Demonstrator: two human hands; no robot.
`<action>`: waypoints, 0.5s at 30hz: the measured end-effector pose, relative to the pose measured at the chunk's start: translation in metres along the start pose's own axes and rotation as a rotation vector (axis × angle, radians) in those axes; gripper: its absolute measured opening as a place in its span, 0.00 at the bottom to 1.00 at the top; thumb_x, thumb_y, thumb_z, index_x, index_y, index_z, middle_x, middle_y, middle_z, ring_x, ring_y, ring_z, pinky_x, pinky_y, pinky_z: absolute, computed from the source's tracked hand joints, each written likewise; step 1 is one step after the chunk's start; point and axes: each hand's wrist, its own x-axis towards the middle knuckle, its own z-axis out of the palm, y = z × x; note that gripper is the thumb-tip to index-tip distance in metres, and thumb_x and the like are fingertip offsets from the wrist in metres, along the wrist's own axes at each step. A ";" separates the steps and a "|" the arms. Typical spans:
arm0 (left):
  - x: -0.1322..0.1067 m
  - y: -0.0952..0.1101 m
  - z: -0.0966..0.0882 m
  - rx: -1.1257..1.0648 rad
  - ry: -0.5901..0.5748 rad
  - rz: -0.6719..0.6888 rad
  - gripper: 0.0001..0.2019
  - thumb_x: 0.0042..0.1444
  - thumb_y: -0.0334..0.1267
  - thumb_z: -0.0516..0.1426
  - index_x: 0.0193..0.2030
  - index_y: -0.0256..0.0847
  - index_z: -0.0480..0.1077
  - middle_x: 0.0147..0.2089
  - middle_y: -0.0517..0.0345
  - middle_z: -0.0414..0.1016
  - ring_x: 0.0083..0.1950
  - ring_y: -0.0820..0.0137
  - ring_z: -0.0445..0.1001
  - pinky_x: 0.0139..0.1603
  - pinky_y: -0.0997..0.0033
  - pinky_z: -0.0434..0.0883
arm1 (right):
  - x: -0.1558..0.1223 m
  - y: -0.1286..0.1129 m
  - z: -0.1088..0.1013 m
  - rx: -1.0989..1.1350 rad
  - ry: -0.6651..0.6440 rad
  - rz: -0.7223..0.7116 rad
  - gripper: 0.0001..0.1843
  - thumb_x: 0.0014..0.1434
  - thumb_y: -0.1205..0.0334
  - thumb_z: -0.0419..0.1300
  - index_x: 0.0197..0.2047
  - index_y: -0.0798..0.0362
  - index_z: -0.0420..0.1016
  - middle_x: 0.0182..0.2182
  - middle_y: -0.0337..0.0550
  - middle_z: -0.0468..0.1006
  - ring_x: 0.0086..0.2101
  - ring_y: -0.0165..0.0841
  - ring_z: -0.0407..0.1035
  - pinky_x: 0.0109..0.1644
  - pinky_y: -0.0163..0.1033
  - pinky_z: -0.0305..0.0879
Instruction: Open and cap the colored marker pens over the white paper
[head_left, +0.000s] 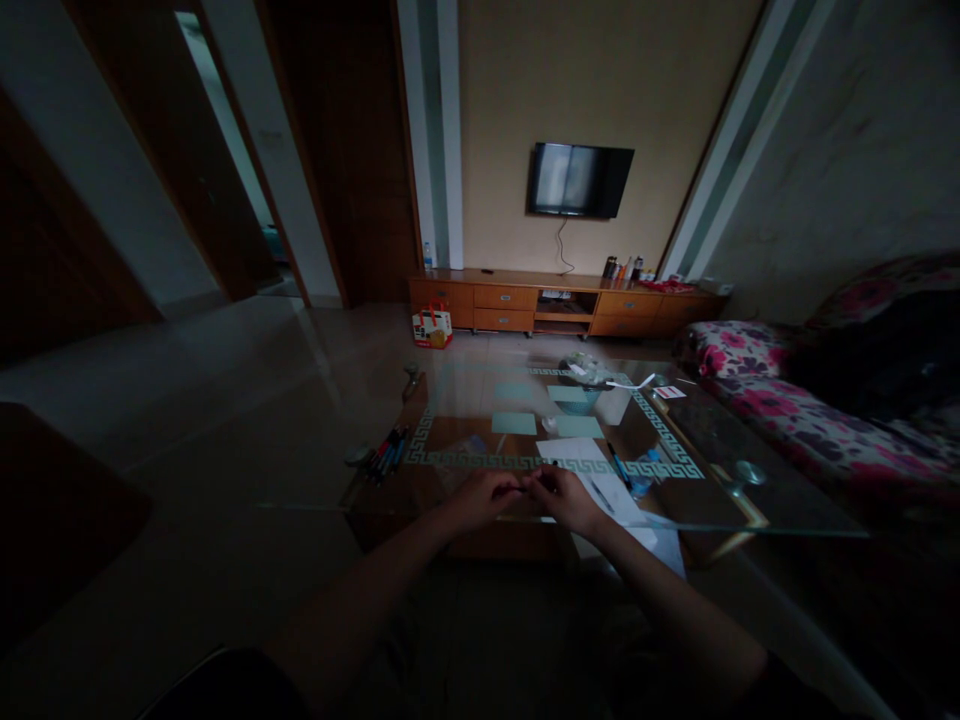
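Both hands met over the near edge of the glass table — left hand and right hand, fingers curled in narrow, each pinching an end of a thin dark object too dim to identify. It sat between the two hands, just above the glass, beside a white sheet. A cluster of pens lay well off to the left — a blue pen at the sheet's right edge, teal cards farther back.

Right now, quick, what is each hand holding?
Left hand: curled shut on a dark stick, maybe a pen; too dim to be sure.
Right hand: curled shut, pinching its other end.
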 end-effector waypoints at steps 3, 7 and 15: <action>0.001 -0.001 -0.001 0.003 0.023 -0.004 0.11 0.62 0.42 0.55 0.41 0.38 0.75 0.34 0.59 0.75 0.34 0.72 0.68 0.34 0.75 0.60 | -0.001 0.002 -0.001 -0.033 -0.030 0.058 0.23 0.62 0.42 0.54 0.31 0.54 0.74 0.24 0.40 0.75 0.26 0.31 0.67 0.28 0.34 0.58; 0.001 -0.004 -0.001 0.005 0.010 -0.003 0.11 0.61 0.43 0.55 0.39 0.38 0.75 0.33 0.59 0.75 0.34 0.72 0.68 0.34 0.76 0.60 | -0.003 0.003 0.001 0.016 -0.059 0.052 0.24 0.62 0.41 0.55 0.29 0.54 0.73 0.22 0.39 0.74 0.23 0.29 0.65 0.26 0.33 0.56; -0.002 -0.012 0.002 -0.016 0.001 0.005 0.11 0.61 0.42 0.56 0.39 0.37 0.76 0.33 0.59 0.75 0.33 0.73 0.69 0.34 0.75 0.60 | -0.003 0.003 0.001 0.062 -0.091 0.011 0.23 0.59 0.42 0.59 0.29 0.54 0.76 0.25 0.41 0.77 0.27 0.31 0.67 0.31 0.34 0.60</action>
